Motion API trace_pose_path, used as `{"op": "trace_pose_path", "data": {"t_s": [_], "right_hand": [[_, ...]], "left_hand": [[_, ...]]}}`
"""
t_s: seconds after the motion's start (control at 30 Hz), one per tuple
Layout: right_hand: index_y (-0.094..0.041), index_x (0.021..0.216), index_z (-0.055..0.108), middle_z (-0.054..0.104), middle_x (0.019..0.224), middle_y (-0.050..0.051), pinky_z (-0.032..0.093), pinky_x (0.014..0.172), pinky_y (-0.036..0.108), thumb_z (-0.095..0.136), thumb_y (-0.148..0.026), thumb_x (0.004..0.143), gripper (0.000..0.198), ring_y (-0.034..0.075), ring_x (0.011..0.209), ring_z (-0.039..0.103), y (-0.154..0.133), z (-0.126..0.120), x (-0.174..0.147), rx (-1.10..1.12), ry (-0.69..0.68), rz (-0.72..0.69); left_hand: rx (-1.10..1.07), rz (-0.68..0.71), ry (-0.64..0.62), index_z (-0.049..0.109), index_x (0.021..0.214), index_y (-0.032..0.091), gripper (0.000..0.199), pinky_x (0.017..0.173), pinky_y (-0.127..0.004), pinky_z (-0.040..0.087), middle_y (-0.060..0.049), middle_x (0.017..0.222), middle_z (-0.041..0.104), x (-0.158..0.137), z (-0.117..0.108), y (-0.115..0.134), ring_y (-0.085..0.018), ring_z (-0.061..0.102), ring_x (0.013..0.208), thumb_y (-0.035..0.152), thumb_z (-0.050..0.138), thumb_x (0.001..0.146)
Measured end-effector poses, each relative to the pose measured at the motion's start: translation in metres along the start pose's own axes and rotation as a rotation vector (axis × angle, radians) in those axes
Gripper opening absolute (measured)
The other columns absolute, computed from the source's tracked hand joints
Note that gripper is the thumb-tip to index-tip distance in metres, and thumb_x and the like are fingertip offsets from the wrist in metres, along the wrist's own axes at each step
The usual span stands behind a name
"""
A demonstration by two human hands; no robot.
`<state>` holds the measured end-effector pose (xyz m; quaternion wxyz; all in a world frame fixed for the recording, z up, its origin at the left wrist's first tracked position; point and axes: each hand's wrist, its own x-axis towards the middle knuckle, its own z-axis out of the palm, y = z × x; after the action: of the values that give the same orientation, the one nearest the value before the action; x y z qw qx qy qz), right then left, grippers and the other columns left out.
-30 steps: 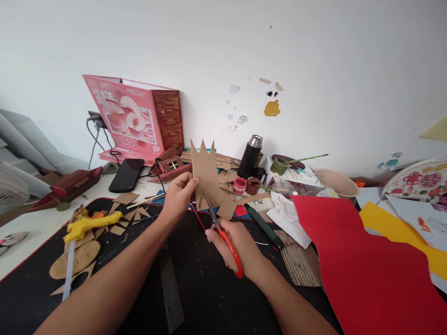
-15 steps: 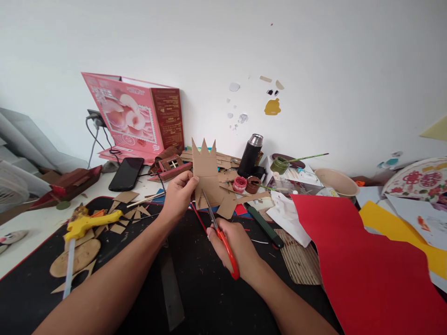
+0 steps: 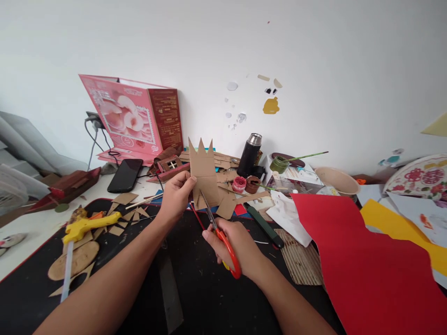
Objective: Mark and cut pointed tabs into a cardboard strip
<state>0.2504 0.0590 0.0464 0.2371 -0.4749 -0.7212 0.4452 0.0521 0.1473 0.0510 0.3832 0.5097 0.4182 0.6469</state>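
Between thumb and fingers, my left hand [image 3: 179,188] pinches the left edge of a brown cardboard piece [image 3: 204,170], held upright with three pointed spikes along its top and a crease across its middle. My right hand [image 3: 237,246] is closed round the orange handles of a pair of scissors [image 3: 228,246]. The blades point up and to the left, with their tips against the lower part of the cardboard; I cannot tell how deep they reach into it. Cardboard scraps [image 3: 226,207] lie just behind the blades.
A yellow glue gun [image 3: 87,225] and a phone [image 3: 125,175] lie to the left. Behind are a pink box [image 3: 129,116], a black thermos [image 3: 249,156] and paint jars [image 3: 239,184]. A green cutter [image 3: 263,224], red sheet [image 3: 366,260] and steel ruler [image 3: 170,293] lie around the black mat [image 3: 206,302].
The view has shifted slightly. The cardboard has moved a little to the left with my left hand. My right thumb has shifted on the scissors, and a bit of yellow now shows at the handle.
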Motion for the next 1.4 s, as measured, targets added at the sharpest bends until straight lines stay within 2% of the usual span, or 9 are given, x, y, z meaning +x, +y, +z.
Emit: {"op": "trace_pose_path", "data": {"t_s": [0.17, 0.37, 0.47, 0.73, 1.03, 1.27, 1.4], "right_hand": [[-0.022, 0.101, 0.067, 0.075, 0.074, 0.001, 0.051, 0.065, 0.026, 0.078, -0.049, 0.102, 0.029, 0.02, 0.067, 0.076, -0.006, -0.009, -0.002, 0.051, -0.049, 0.003], [-0.022, 0.107, 0.067, 0.076, 0.081, 0.0, 0.048, 0.066, 0.027, 0.093, -0.063, 0.086, 0.053, 0.018, 0.068, 0.067, -0.01, -0.019, -0.007, 0.092, -0.116, -0.018], [-0.022, 0.114, 0.066, 0.079, 0.087, 0.003, 0.05, 0.067, 0.028, 0.095, -0.069, 0.081, 0.064, 0.021, 0.073, 0.071, -0.011, -0.02, -0.008, 0.175, -0.164, 0.018], [-0.021, 0.114, 0.067, 0.079, 0.085, 0.002, 0.049, 0.064, 0.027, 0.097, -0.068, 0.079, 0.066, 0.019, 0.07, 0.069, -0.01, -0.017, -0.007, 0.178, -0.14, 0.03], [-0.022, 0.128, 0.069, 0.08, 0.087, 0.002, 0.054, 0.07, 0.028, 0.098, -0.063, 0.081, 0.069, 0.023, 0.08, 0.079, -0.004, -0.016, -0.006, 0.219, -0.163, 0.009], [-0.022, 0.143, 0.067, 0.084, 0.101, 0.006, 0.056, 0.073, 0.029, 0.102, -0.064, 0.074, 0.088, 0.026, 0.087, 0.081, -0.003, -0.022, -0.007, 0.257, -0.216, 0.048], [-0.023, 0.143, 0.067, 0.083, 0.106, 0.008, 0.057, 0.073, 0.029, 0.098, -0.064, 0.08, 0.082, 0.026, 0.09, 0.081, -0.004, -0.022, -0.008, 0.271, -0.203, 0.025]], "left_hand": [[-0.012, -0.006, 0.016, 0.048, 0.062, 0.024, 0.041, 0.041, -0.02, 0.03, 0.007, 0.052, 0.042, -0.001, -0.001, 0.002, -0.009, 0.035, 0.044, 0.043, 0.078, 0.082], [-0.02, -0.003, 0.0, 0.046, 0.062, 0.024, 0.043, 0.041, -0.02, 0.029, 0.008, 0.052, 0.039, -0.002, 0.0, 0.004, -0.008, 0.033, 0.044, 0.043, 0.079, 0.082], [-0.007, -0.002, -0.011, 0.046, 0.062, 0.024, 0.043, 0.041, -0.02, 0.029, 0.008, 0.053, 0.039, -0.002, 0.0, 0.005, -0.008, 0.032, 0.044, 0.043, 0.079, 0.082], [-0.006, -0.022, -0.009, 0.047, 0.063, 0.024, 0.042, 0.042, -0.019, 0.027, 0.008, 0.053, 0.038, -0.003, 0.0, 0.005, -0.008, 0.031, 0.045, 0.046, 0.078, 0.081], [-0.019, -0.022, -0.016, 0.047, 0.063, 0.024, 0.041, 0.042, -0.02, 0.028, 0.008, 0.052, 0.038, -0.002, -0.001, 0.005, -0.008, 0.032, 0.044, 0.044, 0.077, 0.081], [-0.019, -0.023, -0.037, 0.046, 0.063, 0.024, 0.041, 0.042, -0.02, 0.026, 0.009, 0.051, 0.037, -0.002, 0.001, 0.009, -0.008, 0.029, 0.044, 0.046, 0.077, 0.08], [0.042, 0.008, -0.102, 0.047, 0.062, 0.024, 0.041, 0.045, -0.02, 0.028, 0.007, 0.052, 0.04, -0.006, 0.002, 0.011, -0.009, 0.033, 0.047, 0.044, 0.077, 0.081]]}}
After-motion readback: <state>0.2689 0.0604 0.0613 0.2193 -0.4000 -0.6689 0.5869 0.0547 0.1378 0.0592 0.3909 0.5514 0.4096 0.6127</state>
